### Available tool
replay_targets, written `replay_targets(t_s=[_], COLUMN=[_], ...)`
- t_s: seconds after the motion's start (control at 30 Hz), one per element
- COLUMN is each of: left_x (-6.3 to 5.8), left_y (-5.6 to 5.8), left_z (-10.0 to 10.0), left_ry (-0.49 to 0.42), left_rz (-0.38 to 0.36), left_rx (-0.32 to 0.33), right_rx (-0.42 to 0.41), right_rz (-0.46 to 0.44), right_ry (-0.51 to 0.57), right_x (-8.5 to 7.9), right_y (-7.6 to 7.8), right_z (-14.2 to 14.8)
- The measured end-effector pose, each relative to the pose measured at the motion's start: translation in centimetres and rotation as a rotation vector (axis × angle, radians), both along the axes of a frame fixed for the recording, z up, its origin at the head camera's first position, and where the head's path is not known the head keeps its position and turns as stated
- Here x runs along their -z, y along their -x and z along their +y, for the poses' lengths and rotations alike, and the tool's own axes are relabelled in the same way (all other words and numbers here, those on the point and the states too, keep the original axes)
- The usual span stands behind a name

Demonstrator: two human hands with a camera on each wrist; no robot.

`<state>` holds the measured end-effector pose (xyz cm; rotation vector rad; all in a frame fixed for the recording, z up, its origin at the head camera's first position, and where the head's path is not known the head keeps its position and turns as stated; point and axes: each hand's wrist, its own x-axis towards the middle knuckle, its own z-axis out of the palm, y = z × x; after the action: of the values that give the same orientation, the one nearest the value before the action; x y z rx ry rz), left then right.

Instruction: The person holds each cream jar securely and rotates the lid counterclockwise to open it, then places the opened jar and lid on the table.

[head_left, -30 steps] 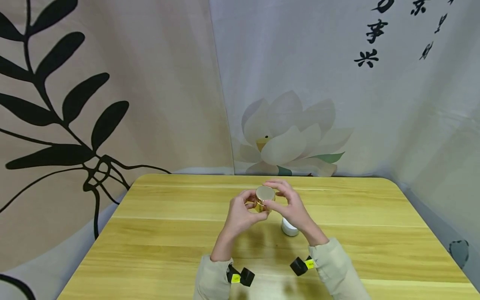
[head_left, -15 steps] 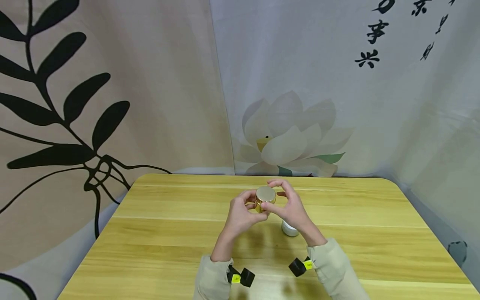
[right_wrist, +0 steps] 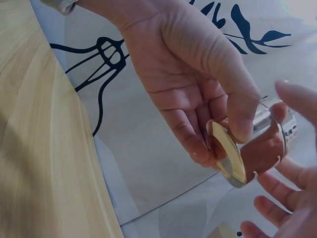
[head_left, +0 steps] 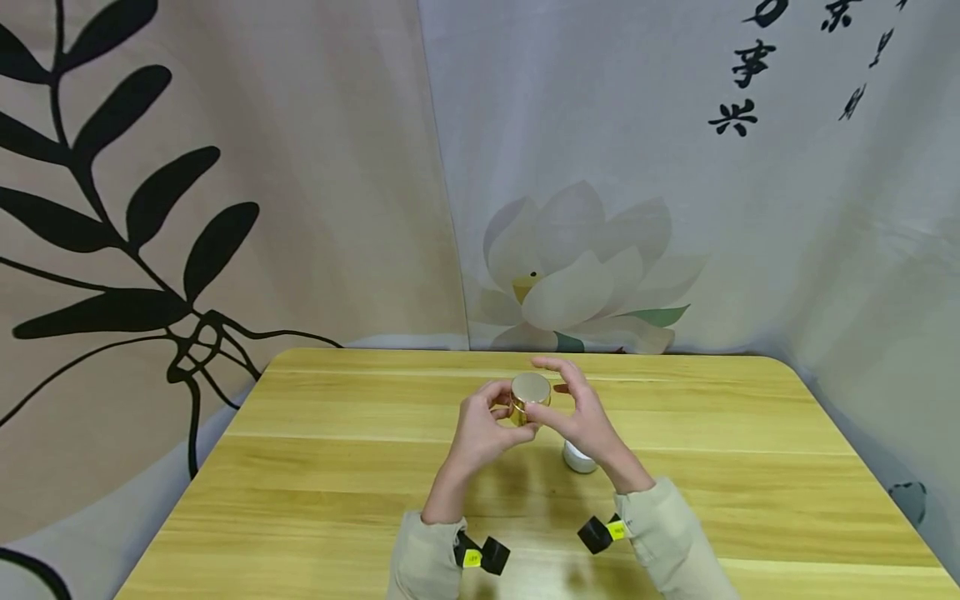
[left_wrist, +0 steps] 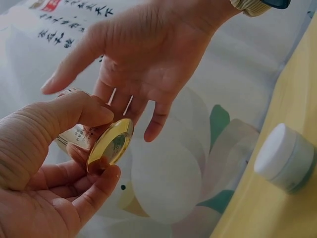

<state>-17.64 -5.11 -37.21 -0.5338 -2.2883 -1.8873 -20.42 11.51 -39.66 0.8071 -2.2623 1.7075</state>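
Note:
My left hand (head_left: 487, 425) grips a shiny gold jar (head_left: 530, 390) above the table, between thumb and fingers. The jar's flat round top faces up in the head view. In the left wrist view its flared gold base (left_wrist: 112, 145) shows, with my left thumb and fingers around the jar. My right hand (head_left: 588, 417) is beside the jar with fingers spread; its thumb overlaps the jar's near side, and contact there cannot be told. A small white jar (left_wrist: 285, 157) stands on the table, partly hidden behind my right wrist in the head view.
The wooden table (head_left: 337, 467) has rounded far corners. Behind it hangs a curtain (head_left: 337, 208) printed with dark leaves, a pale lotus and black characters. Each sleeve cuff carries a black camera (head_left: 595, 534).
My right index finger has lifted off the jar's far side and stands further from it. The left hand and the gold jar stay almost in place.

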Motion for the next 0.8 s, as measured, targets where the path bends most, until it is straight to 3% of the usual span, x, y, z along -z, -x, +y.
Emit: replay_targets(t_s=[0.3, 0.57, 0.8], left_x=[-0.2, -0.1, 0.0], left_y=[-0.1, -0.1, 0.0], left_z=[0.1, -0.1, 0.0], left_ry=[-0.002, 0.009, -0.002], left_rz=[-0.009, -0.012, -0.003], left_rx=[-0.008, -0.004, -0.004], right_rx=[0.065, 0.016, 0.05], right_rz=[-0.026, 0.002, -0.009], right_ry=[-0.016, -0.05, -0.03], right_x=[-2.6, -0.7, -2.4], right_y=[-1.7, -0.5, -1.5], right_z=[-0.7, -0.1, -0.8])
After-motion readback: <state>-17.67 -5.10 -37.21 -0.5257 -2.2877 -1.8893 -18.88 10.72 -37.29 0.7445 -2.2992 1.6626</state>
